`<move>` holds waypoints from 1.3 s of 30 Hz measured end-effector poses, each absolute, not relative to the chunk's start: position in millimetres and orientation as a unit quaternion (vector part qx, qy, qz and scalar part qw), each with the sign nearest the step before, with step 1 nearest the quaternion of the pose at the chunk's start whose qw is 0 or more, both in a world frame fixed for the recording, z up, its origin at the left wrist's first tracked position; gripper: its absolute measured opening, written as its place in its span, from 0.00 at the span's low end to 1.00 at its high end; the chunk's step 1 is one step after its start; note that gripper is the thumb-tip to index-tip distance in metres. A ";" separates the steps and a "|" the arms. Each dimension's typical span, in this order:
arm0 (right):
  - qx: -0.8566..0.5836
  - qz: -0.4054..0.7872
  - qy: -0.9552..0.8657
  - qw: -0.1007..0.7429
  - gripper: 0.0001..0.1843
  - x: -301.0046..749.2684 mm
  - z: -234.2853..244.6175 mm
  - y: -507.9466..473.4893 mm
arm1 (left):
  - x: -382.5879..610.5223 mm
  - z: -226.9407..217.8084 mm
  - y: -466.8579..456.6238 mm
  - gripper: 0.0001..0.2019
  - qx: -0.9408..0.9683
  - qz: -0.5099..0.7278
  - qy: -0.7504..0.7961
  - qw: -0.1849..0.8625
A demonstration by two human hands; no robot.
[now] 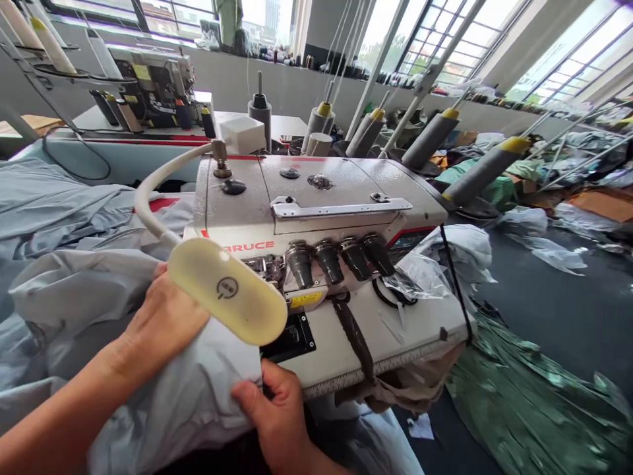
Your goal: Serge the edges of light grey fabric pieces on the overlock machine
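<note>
A light grey cloth spreads over the left end of a white overlock sewing machine marked BRUCE. My left hand rests on this cloth close to the needle area, back of the hand up. The pale oval head of a lamp hangs in front of it and hides most of its fingers. At the machine's front edge, my right hand pinches the right edge of the cloth between thumb and fingers. Beside that edge lies a black plate set in the machine bed. The needle is hidden behind the lamp.
Several grey thread cones stand behind the machine. A brown cloth strip crosses its bed, above a measuring tape on the front edge. Green fabric lies at right. Another sewing machine stands at the back left.
</note>
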State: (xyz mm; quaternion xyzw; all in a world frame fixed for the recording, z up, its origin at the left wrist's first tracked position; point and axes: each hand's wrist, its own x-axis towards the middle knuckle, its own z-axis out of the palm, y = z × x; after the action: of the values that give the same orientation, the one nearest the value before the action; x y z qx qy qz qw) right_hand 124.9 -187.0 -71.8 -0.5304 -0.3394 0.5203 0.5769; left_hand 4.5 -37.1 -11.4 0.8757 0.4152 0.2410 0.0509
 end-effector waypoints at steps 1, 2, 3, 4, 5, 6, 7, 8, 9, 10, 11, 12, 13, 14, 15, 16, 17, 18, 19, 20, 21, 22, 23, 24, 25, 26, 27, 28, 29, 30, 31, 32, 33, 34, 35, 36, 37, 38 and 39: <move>-0.526 0.529 -0.330 0.578 0.17 124.3 -71.2 -186.5 | 0.3 -10.9 -44.8 0.08 0.877 0.247 0.412 0.012; -0.519 0.538 -0.325 0.579 0.17 123.8 -70.9 -186.8 | -3.8 -10.3 -54.7 0.06 0.878 0.263 0.400 -0.027; -0.510 0.546 -0.322 0.582 0.17 123.3 -70.6 -187.7 | -7.5 -9.8 -65.5 0.05 0.882 0.285 0.372 -0.056; -0.499 0.553 -0.321 0.585 0.16 122.8 -70.5 -189.2 | -10.3 -9.7 -76.0 0.06 0.890 0.305 0.333 -0.071; -0.490 0.560 -0.319 0.588 0.16 122.5 -70.6 -191.1 | -12.1 -10.1 -85.0 0.09 0.900 0.316 0.291 -0.070; -0.483 0.565 -0.317 0.589 0.15 122.2 -70.8 -193.4 | -12.8 -10.9 -91.9 0.10 0.911 0.319 0.256 -0.053; -0.481 0.567 -0.315 0.590 0.14 122.0 -71.1 -196.0 | -12.6 -12.0 -96.5 0.10 0.921 0.309 0.234 -0.031; -0.481 0.567 -0.312 0.591 0.12 121.9 -71.5 -198.8 | -11.7 -13.0 -99.1 0.10 0.928 0.297 0.226 -0.012; -0.481 0.568 -0.311 0.591 0.11 122.0 -72.0 -201.6 | -10.4 -13.9 -100.1 0.09 0.929 0.289 0.231 0.000; -0.482 0.568 -0.309 0.591 0.10 122.1 -72.5 -204.5 | -9.1 -14.6 -100.3 0.08 0.928 0.288 0.238 0.006; -0.482 0.569 -0.310 0.590 0.10 122.2 -73.1 -207.2 | -8.1 -15.1 -100.2 0.08 0.925 0.291 0.243 0.011; -0.482 0.569 -0.312 0.590 0.11 122.1 -73.7 -209.5 | -7.3 -15.8 -100.0 0.09 0.924 0.294 0.245 0.013; -0.482 0.567 -0.312 0.590 0.11 121.8 -74.3 -211.0 | -6.9 -16.6 -99.7 0.09 0.923 0.297 0.243 0.011; -0.484 0.564 -0.313 0.591 0.11 121.3 -74.9 -211.7 | -6.8 -17.8 -98.8 0.09 0.924 0.300 0.238 0.006; -0.491 0.556 -0.314 0.592 0.11 120.7 -75.5 -211.0 | -6.8 -19.3 -96.9 0.09 0.924 0.303 0.232 0.003; -0.502 0.543 -0.317 0.594 0.11 119.9 -75.9 -208.9 | -6.7 -20.9 -93.4 0.09 0.924 0.305 0.228 0.002; -0.515 0.527 -0.321 0.595 0.11 119.2 -76.2 -205.4 | -6.4 -22.2 -88.1 0.09 0.923 0.309 0.228 0.004; -0.529 0.508 -0.327 0.596 0.11 118.6 -76.1 -200.6 | -5.9 -22.9 -81.3 0.08 0.922 0.311 0.230 0.010; -0.543 0.488 -0.335 0.596 0.12 118.0 -75.7 -195.0 | -5.3 -22.4 -73.6 0.09 0.923 0.306 0.233 0.020; -0.553 0.470 -0.342 0.597 0.12 117.7 -74.7 -189.1 | -4.9 -20.6 -66.0 0.09 0.925 0.299 0.234 0.031; -0.557 0.457 -0.346 0.601 0.12 117.4 -73.3 -183.5 | -5.1 -17.7 -59.8 0.10 0.927 0.290 0.237 0.038; -0.553 0.452 -0.345 0.609 0.12 117.4 -71.6 -179.1 | -5.8 -13.9 -56.3 0.11 0.928 0.281 0.243 0.032; -0.542 0.455 -0.340 0.619 0.11 117.7 -69.9 -176.3 | -7.3 -9.9 -56.5 0.12 0.928 0.276 0.249 0.016; -0.522 0.469 -0.331 0.630 0.11 118.4 -68.5 -175.6 | -9.2 -6.7 -60.8 0.11 0.925 0.281 0.254 -0.007; -0.496 0.492 -0.318 0.641 0.12 119.6 -67.6 -176.9 | -11.3 -4.9 -69.1 0.10 0.920 0.297 0.256 -0.027; -0.467 0.520 -0.301 0.649 0.16 121.2 -67.6 -180.2 | -13.6 -5.1 -80.6 0.09 0.914 0.318 0.249 -0.037; -0.440 0.550 -0.280 0.652 0.20 123.1 -68.3 -184.9 | -15.7 -7.6 -93.9 0.08 0.911 0.339 0.232 -0.039; -0.420 0.576 -0.258 0.652 0.25 125.2 -69.7 -190.4 | -17.7 -12.2 -107.5 0.08 0.910 0.354 0.211 -0.038; -0.409 0.596 -0.238 0.650 0.28 127.1 -71.5 -196.2 | -19.5 -18.5 -120.0 0.08 0.913 0.358 0.194 -0.040; -0.405 0.607 -0.224 0.647 0.30 128.7 -73.5 -201.5 | -21.0 -25.5 -130.3 0.09 0.916 0.352 0.186 -0.045; -0.405 0.612 -0.220 0.643 0.32 129.9 -75.3 -206.0 | -22.1 -32.5 -137.7 0.09 0.920 0.340 0.187 -0.052; -0.406 0.615 -0.222 0.639 0.33 130.6 -76.7 -209.3 | -23.0 -38.8 -142.3 0.09 0.923 0.328 0.194 -0.055; -0.407 0.614 -0.230 0.636 0.33 131.0 -77.5 -211.4 | -23.5 -43.6 -144.4 0.10 0.923 0.319 0.208 -0.049; -0.408 0.611 -0.240 0.635 0.33 131.0 -77.8 -212.4 | -23.8 -46.8 -144.7 0.10 0.921 0.317 0.224 -0.032; -0.408 0.609 -0.249 0.633 0.31 130.7 -77.7 -212.6 | -23.8 -48.4 -144.0 0.11 0.916 0.322 0.240 -0.006; -0.410 0.606 -0.255 0.632 0.29 130.2 -77.3 -212.3 | -23.4 -48.7 -142.8 0.10 0.909 0.332 0.252 0.026; -0.412 0.604 -0.260 0.631 0.28 129.7 -77.0 -211.7 | -22.8 -48.1 -141.7 0.10 0.901 0.344 0.260 0.051; -0.413 0.601 -0.264 0.632 0.26 129.1 -76.9 -211.2 | -21.9 -47.0 -141.0 0.09 0.894 0.354 0.266 0.062; -0.413 0.598 -0.270 0.632 0.26 128.6 -77.4 -210.9 | -20.8 -45.6 -140.5 0.08 0.894 0.358 0.264 0.056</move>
State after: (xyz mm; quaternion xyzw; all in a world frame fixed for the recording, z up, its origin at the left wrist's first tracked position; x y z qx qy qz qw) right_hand 128.6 -210.9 -77.4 -0.4127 -0.2695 0.5983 0.6317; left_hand -20.8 -140.5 -45.6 0.8939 0.2641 0.3579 0.0557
